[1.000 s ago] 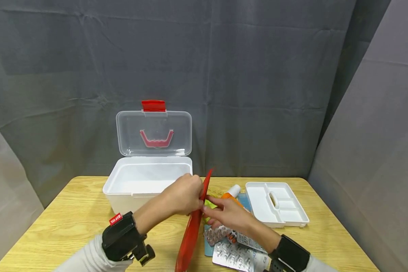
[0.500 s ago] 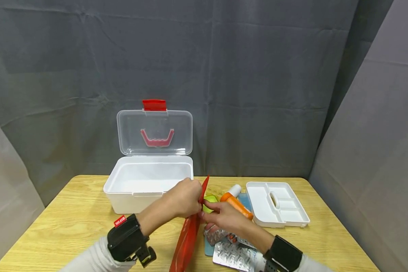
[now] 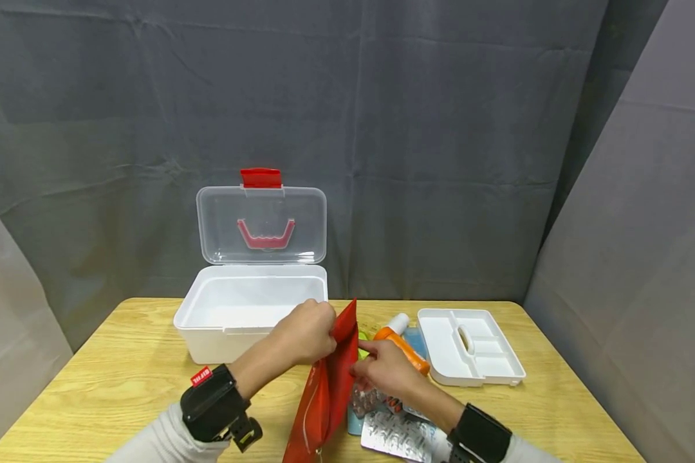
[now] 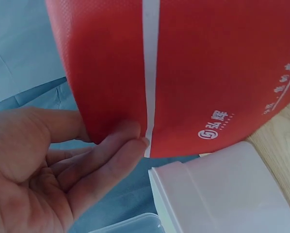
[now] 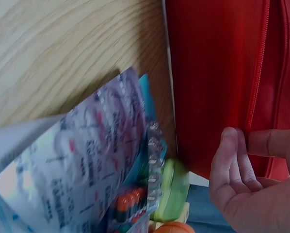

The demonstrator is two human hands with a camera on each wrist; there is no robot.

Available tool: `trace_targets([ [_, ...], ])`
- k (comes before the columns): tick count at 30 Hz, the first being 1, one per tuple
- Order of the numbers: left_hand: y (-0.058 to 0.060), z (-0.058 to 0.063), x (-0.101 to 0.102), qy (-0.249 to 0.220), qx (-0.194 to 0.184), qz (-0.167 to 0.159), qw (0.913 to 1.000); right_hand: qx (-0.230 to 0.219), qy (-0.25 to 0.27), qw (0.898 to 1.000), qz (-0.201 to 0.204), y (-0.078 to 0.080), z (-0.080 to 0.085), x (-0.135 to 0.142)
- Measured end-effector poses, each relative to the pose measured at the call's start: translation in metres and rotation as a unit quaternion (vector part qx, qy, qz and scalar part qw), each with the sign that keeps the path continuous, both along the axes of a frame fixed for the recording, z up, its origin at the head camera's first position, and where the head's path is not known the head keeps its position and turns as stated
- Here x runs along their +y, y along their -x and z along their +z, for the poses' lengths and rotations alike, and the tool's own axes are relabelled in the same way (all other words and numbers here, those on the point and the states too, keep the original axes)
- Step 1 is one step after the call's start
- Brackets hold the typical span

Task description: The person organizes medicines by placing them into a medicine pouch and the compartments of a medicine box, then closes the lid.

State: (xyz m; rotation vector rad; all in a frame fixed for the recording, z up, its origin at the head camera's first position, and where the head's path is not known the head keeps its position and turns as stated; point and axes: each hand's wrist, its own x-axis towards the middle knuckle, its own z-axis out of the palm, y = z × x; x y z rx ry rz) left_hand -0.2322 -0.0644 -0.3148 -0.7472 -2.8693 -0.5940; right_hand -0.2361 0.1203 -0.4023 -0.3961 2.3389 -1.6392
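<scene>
A red zippered pouch [image 3: 331, 402] stands tilted on edge between the two hands, over the table's middle. My left hand [image 3: 309, 331] grips its upper edge; in the left wrist view the fingers curl over the corner, beside a white stripe and white lettering on the red cloth [image 4: 203, 63]. With thumb and fingers, my right hand [image 3: 388, 370] pinches the pouch at its zipper [image 5: 260, 63], which the right wrist view shows running up the red side. The zipper pull itself is hidden there by the fingers.
Left of centre stands a white box [image 3: 231, 344] with its clear lid [image 3: 263, 212] raised. Blister packs [image 3: 396, 434], an orange bottle [image 3: 405, 350] and a green item [image 5: 171, 191] lie right of the pouch. A white compartment tray [image 3: 472, 347] sits further right.
The pouch has turned from nearly edge-on, showing more of its zippered face. My right hand has shifted slightly right, and the top of the pouch looks wider.
</scene>
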Motion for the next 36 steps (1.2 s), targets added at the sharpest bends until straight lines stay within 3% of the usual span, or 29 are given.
trace_targets([
  [7, 0.005, -0.002, -0.006, -0.009, -0.013, 0.006, 0.9999, 0.033, -0.067, 0.997, -0.013, 0.004, -0.005, 0.007],
  [14, 0.006, -0.003, -0.007, -0.006, -0.002, 0.000, 1.0000, 0.038, -0.062, 0.997, 0.026, 0.004, 0.001, 0.015],
  [19, 0.006, -0.004, -0.009, -0.013, 0.000, -0.005, 0.9999, 0.062, -0.099, 0.992, 0.039, 0.003, 0.011, 0.029],
  [22, 0.006, -0.004, -0.010, -0.018, -0.003, -0.008, 0.9998, 0.091, -0.152, 0.984, 0.033, 0.001, 0.014, 0.039],
  [26, 0.006, -0.004, -0.011, -0.016, -0.003, -0.008, 0.9998, 0.128, -0.233, 0.964, 0.016, -0.003, 0.016, 0.052],
  [36, 0.005, -0.004, -0.012, -0.014, -0.001, -0.013, 0.9998, 0.138, -0.343, 0.929, 0.001, -0.013, 0.012, 0.068],
])
